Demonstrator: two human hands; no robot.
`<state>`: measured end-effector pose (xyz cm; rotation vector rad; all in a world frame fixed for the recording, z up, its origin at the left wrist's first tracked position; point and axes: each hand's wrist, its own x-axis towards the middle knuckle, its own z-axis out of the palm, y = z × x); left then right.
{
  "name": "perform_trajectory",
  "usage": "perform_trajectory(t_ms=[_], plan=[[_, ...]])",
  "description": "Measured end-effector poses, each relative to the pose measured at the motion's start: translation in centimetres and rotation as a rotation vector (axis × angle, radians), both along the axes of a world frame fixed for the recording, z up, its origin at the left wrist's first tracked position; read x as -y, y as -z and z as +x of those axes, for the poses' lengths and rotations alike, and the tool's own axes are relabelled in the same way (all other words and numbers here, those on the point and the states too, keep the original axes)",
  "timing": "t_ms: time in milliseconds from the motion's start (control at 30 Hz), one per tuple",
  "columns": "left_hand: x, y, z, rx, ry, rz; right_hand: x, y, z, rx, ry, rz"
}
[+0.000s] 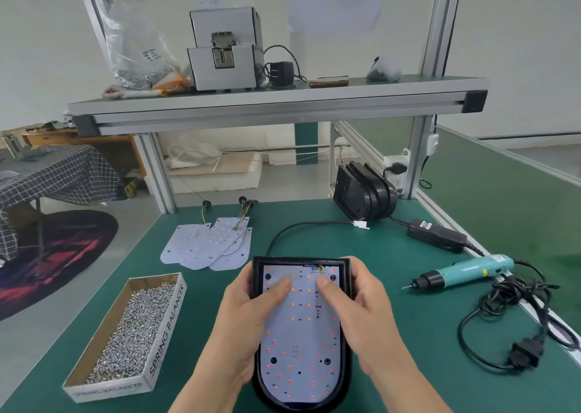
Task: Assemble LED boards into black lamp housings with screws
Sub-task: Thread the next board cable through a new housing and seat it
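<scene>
We log the LED board (pixel 298 334) seated in the black lamp housing (pixel 283 261) at the green mat's (pixel 408 318) near edge, left hand (pixel 248 315) and right hand (pixel 361 312) each gripping a housing side, thumbs pressed on the board.

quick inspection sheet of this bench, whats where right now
surface: green mat
job's things: LED board lies in housing; spare boards fanned behind it; screw box on the left; screwdriver lying on the right; stacked housings at the back
clutter: nothing seen
grippers: left hand and right hand grip the housing's sides, thumbs on the board
cables: black lead ends in a white plug; adapter; tangled cord at the right edge
surroundings: shelf above with feeder, bag, phone
</scene>
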<state>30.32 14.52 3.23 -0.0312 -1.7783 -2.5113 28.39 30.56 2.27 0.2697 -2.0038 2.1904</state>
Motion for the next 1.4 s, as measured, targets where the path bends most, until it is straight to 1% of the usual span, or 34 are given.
perform_trajectory(t_ms=[133, 233, 333, 433, 500, 533, 567, 633, 700, 733, 767, 867, 933, 1033, 1100, 1167, 1233, 1300, 1367, 1400], plan=[[0.0, 0.0, 0.0, -0.014, 0.003, 0.011, 0.3, 0.2, 0.0, -0.046, 0.040, 0.004], [0.3, 0.0, -0.3, -0.016, 0.013, -0.008, 0.2, 0.4, -0.2, -0.093, 0.015, 0.007], [1.3, -0.2, -1.1, -0.028, 0.027, -0.083, -0.1, 0.4, -0.2, -0.194, 0.025, 0.096], [2.2, -0.3, -2.0, -0.053, 0.033, -0.189, -0.2, 0.3, -0.4, -0.227, 0.061, 0.188], [2.4, -0.3, -2.3, -0.098, 0.045, -0.232, -0.5, 0.1, -0.5, -0.219, 0.022, 0.247], [2.5, -0.2, -2.4, -0.122, 0.045, -0.247, -0.8, -0.1, -0.6, -0.206, -0.040, 0.249], [2.6, -0.1, -2.5, -0.145, 0.046, -0.257, -1.3, -0.2, -0.7, -0.181, -0.125, 0.216], [3.2, 0.2, -2.6, -0.185, 0.073, -0.285, -2.2, -0.1, -1.2, -0.099, -0.259, 0.072], [4.1, 0.5, -2.6, -0.208, 0.141, -0.326, -3.1, 0.2, -2.1, -0.010, -0.312, -0.074], [4.5, 0.6, -2.5, -0.207, 0.184, -0.335, -3.3, 0.3, -2.4, 0.005, -0.330, -0.072], [4.8, 0.7, -2.3, -0.202, 0.230, -0.330, -3.4, 0.3, -2.7, -0.006, -0.360, -0.004], [5.4, 0.6, -2.0, -0.218, 0.371, -0.261, -2.2, 0.5, -2.9, -0.087, -0.550, 0.322], [5.7, 0.4, -1.7, -0.240, 0.457, -0.209, -1.3, 0.5, -2.9, -0.118, -0.606, 0.441], [6.3, 0.1, -1.3, -0.198, 0.518, -0.109, -0.8, 0.3, -2.9, -0.194, -0.526, 0.476], [6.4, 0.2, -1.1, -0.168, 0.553, 0.004, -0.9, 0.3, -2.9, -0.165, -0.534, 0.450], [6.2, 0.5, -1.2, -0.155, 0.516, 0.073, -0.7, 0.3, -2.8, -0.137, -0.582, 0.451], [6.0, 0.8, -1.6, -0.153, 0.489, 0.110, -0.2, 0.3, -2.5, -0.161, -0.521, 0.476], [5.9, 1.0, -2.0, -0.151, 0.476, 0.146, -0.3, 0.2, -2.3, -0.147, -0.438, 0.420], [6.4, 1.2, -2.4, -0.140, 0.379, 0.129, -1.0, -0.1, -2.2, -0.126, -0.382, 0.403], [6.8, 1.4, -2.6, -0.136, 0.319, 0.116, -1.5, -0.3, -2.1, -0.132, -0.368, 0.432]])
